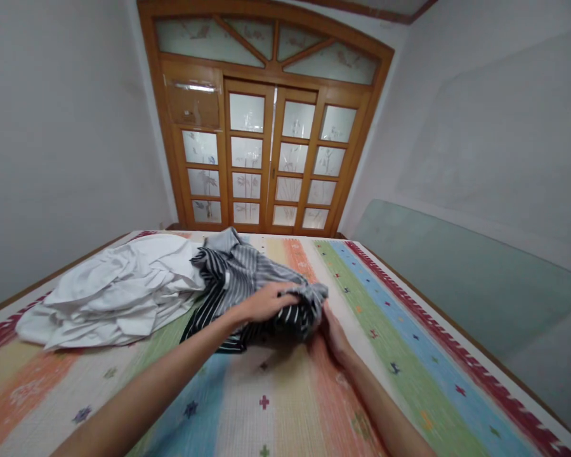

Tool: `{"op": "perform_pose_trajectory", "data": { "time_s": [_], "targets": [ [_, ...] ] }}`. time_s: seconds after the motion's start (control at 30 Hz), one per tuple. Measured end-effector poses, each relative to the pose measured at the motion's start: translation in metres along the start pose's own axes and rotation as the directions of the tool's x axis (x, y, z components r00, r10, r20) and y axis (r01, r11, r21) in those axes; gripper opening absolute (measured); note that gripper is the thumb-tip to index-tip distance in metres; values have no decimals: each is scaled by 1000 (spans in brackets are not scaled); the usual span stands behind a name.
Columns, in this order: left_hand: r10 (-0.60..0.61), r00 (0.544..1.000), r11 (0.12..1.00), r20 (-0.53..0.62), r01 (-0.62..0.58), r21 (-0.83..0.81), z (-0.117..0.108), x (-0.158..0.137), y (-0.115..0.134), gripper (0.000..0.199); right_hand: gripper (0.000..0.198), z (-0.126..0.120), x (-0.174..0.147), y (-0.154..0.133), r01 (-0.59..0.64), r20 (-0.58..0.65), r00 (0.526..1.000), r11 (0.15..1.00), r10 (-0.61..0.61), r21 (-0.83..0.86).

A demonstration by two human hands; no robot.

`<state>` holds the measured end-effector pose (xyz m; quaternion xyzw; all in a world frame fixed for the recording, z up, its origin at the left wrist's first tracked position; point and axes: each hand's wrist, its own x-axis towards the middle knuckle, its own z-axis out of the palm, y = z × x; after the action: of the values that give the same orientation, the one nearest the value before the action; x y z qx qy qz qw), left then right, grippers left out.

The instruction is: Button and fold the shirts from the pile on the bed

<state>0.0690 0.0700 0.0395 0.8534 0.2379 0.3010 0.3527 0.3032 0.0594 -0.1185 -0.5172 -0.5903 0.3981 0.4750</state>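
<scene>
A grey and black striped shirt point(259, 270) lies crumpled on the striped bed cover point(276, 419), its right end bunched and raised a little. My left hand point(269, 301) is closed on the bunched cloth from above, thumb and fingers on the grey fabric. At the right end of the same bundle, my right hand point(332, 327) grips the cloth from the side. Its fingertips are partly hidden behind the fabric. The darker black-striped side of the shirt shows beneath my left hand and spreads toward the left.
A heap of white cloth point(124, 285) lies to the left, touching the shirt. Beyond the bed's far edge stand wooden doors with glass panes point(271, 158). A pale green panel point(457, 273) runs along the right wall, with a plain wall at left.
</scene>
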Motion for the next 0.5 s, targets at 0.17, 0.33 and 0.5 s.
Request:
{"op": "perform_pose_trajectory", "data": {
  "time_s": [0.17,0.33,0.5],
  "targets": [
    [-11,939,977,342,-62,204,79,-69,-32,50,68,-39,6,15,-45,-290,956,999,43,0],
    [-24,977,912,212,-66,405,101,-109,-46,57,54,-45,6,14,-54,-312,950,994,22,-95],
    [-92,990,904,110,37,425,73,-124,-59,61,28,-28,-1,-10,125,9,991,911,-132,-392]
  ]
}}
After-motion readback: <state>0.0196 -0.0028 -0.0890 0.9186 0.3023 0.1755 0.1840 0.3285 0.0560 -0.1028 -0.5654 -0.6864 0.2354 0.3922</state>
